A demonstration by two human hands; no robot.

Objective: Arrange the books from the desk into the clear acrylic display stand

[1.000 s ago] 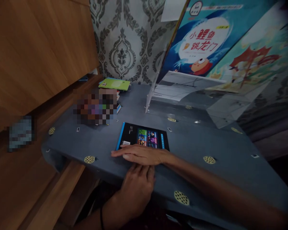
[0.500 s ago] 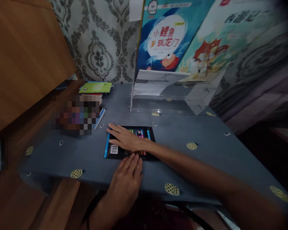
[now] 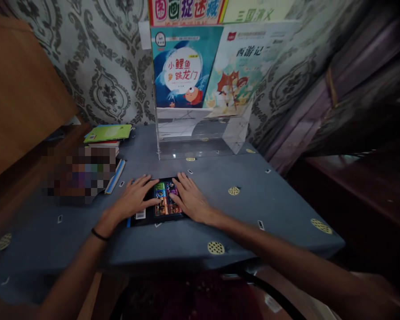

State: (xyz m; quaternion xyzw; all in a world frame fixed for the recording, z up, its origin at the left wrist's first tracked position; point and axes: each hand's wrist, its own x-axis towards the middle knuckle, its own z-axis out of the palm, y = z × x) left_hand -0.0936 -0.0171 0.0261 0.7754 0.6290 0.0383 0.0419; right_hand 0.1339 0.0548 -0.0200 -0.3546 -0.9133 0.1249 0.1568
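No longer crossed, the left hand and right hand now lie spread on opposite sides of the black barcoded book, flat on the worktop, apparently steadying it evenly.

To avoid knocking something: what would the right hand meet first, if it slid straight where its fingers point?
Probably the clear display stand, near its left end: the right hand points across the tablecloth toward it, though depth is hard to judge.

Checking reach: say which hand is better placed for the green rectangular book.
Likely the left hand: on the black rectangular book, it rests nearer the green book than the right hand does.
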